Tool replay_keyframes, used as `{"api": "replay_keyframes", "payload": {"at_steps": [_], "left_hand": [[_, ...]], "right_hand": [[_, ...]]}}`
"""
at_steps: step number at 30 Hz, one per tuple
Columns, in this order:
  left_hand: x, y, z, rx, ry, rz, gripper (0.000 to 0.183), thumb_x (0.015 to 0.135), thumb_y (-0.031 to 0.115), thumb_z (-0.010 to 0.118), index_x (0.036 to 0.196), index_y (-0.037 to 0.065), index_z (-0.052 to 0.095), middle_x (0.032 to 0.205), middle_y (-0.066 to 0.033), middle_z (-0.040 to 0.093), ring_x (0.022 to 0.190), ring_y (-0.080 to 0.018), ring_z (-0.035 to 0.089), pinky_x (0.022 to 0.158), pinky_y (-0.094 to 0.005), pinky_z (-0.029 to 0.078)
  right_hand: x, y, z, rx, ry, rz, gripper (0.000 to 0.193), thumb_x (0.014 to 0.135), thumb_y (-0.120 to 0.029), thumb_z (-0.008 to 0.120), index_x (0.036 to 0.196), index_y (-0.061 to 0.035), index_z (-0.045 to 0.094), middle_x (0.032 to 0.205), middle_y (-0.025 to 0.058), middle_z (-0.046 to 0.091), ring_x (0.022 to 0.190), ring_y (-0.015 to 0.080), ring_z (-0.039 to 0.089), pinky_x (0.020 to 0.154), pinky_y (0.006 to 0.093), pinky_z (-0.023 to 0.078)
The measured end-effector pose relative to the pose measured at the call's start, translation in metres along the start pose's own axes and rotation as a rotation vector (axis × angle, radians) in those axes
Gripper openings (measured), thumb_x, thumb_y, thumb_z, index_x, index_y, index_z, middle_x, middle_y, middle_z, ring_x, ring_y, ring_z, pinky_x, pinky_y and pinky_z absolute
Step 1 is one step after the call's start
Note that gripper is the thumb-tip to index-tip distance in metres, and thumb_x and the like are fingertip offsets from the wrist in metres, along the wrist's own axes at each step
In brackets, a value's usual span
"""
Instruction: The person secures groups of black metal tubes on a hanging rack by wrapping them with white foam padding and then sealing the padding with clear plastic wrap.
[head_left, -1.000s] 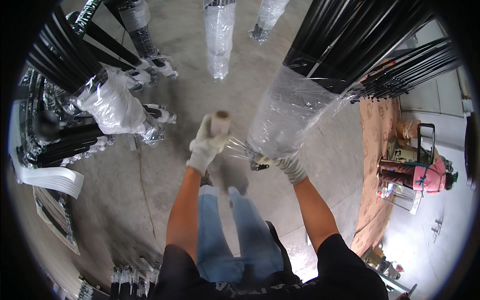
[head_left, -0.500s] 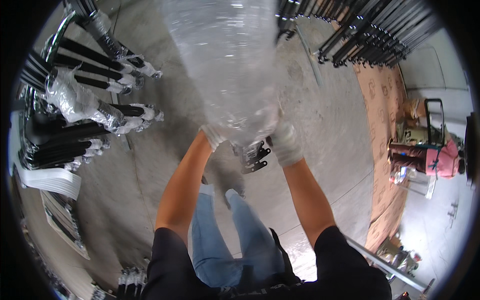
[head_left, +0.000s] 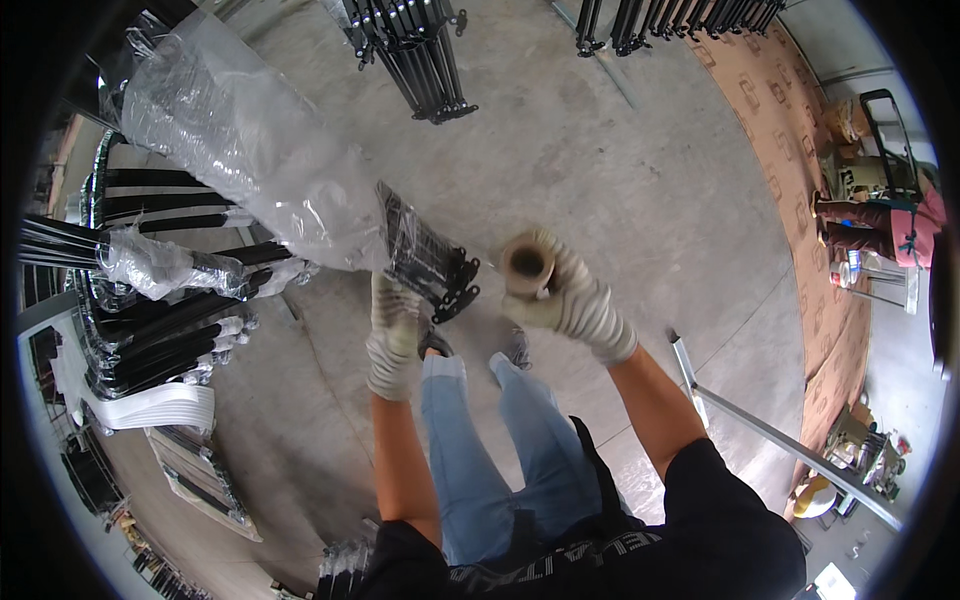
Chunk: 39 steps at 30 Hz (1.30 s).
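A long bundle of black metal bars [head_left: 425, 250] slants from the upper left toward the middle, most of its length wrapped in clear plastic film [head_left: 270, 150]. Its dark ends with small brackets stick out of the film. My left hand [head_left: 393, 335], in a striped whitish glove, is closed on the underside of the bundle near that end; the fingertips are partly hidden. To the right, apart from the bundle, my gloved right hand [head_left: 575, 305] grips a stretch film roll [head_left: 527, 262], its hollow brown cardboard core facing up.
More black bars with film-wrapped ends [head_left: 170, 260] crowd the left side. A black bar stack [head_left: 420, 75] stands ahead, and a row of bars [head_left: 680, 25] lies far right. Printed brown cardboard [head_left: 770, 150] lines the floor's right. A metal rail [head_left: 790, 450] crosses lower right; a person [head_left: 905, 230] stands beyond.
The bundle has swung from upright in front of me to a slant at the left. My right hand has come away from it, and the roll's core now shows. My left hand stays by the bundle's end.
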<state>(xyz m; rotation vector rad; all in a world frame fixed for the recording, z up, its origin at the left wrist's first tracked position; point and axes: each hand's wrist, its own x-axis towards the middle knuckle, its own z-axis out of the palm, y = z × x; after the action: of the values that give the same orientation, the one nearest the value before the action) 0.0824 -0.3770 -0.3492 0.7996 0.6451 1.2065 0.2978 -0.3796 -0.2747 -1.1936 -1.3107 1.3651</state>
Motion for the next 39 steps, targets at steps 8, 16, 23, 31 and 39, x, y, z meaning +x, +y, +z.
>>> {"api": "replay_keyframes", "payload": {"at_steps": [8, 16, 23, 31, 39], "left_hand": [[-0.030, 0.006, 0.064, 0.658, 0.108, 0.174, 0.087, 0.064, 0.035, 0.070, 0.129, 0.006, 0.020, 0.131, -0.0129, 0.026, 0.120, -0.0224, 0.026, 0.099, -0.0326, 0.025], [-0.050, 0.013, 0.030, 1.016, 0.122, 0.156, 0.042, 0.060, 0.012, 0.068, 0.097, 0.002, 0.052, 0.102, -0.0121, 0.052, 0.095, -0.0220, 0.050, 0.076, -0.0303, 0.042], [-0.061, 0.033, 0.031, 0.975, 0.389, 0.044, 0.042, 0.059, 0.014, 0.071, 0.095, 0.003, 0.053, 0.093, -0.0083, 0.056, 0.079, -0.0171, 0.054, 0.069, -0.0286, 0.044], [-0.004, 0.008, -0.057, 0.401, 0.751, 0.013, 0.045, 0.073, 0.025, 0.062, 0.106, 0.000, 0.047, 0.092, -0.0080, 0.055, 0.075, -0.0155, 0.054, 0.060, -0.0279, 0.047], [0.066, -0.062, -0.043, 0.370, 0.176, -0.266, 0.046, 0.075, 0.026, 0.059, 0.110, 0.001, 0.044, 0.099, -0.0092, 0.053, 0.082, -0.0183, 0.054, 0.067, -0.0291, 0.046]], "right_hand": [[-0.028, -0.020, 0.046, 0.191, 0.003, 0.056, 0.043, 0.066, -0.008, 0.065, 0.105, -0.0071, 0.047, 0.094, 0.0081, 0.051, 0.087, 0.0214, 0.053, 0.075, 0.0296, 0.044], [-0.010, -0.018, 0.042, 0.341, -0.084, 0.211, 0.064, 0.066, -0.025, 0.066, 0.120, -0.0042, 0.039, 0.103, 0.0149, 0.054, 0.097, 0.0259, 0.053, 0.082, 0.0284, 0.043], [0.088, -0.006, 0.086, -0.001, -0.190, 0.185, 0.060, 0.052, -0.024, 0.075, 0.102, -0.0048, 0.048, 0.085, 0.0069, 0.059, 0.079, 0.0148, 0.055, 0.070, 0.0266, 0.044], [0.074, -0.029, 0.096, 0.228, -0.273, 0.215, 0.055, 0.050, -0.014, 0.079, 0.096, -0.0041, 0.052, 0.078, -0.0012, 0.057, 0.073, 0.0075, 0.051, 0.068, 0.0226, 0.043], [0.058, -0.026, 0.066, -0.620, -0.113, -0.273, 0.059, 0.070, -0.046, 0.058, 0.114, -0.0072, 0.047, 0.119, 0.0151, 0.038, 0.104, 0.0226, 0.038, 0.091, 0.0307, 0.031]]}}
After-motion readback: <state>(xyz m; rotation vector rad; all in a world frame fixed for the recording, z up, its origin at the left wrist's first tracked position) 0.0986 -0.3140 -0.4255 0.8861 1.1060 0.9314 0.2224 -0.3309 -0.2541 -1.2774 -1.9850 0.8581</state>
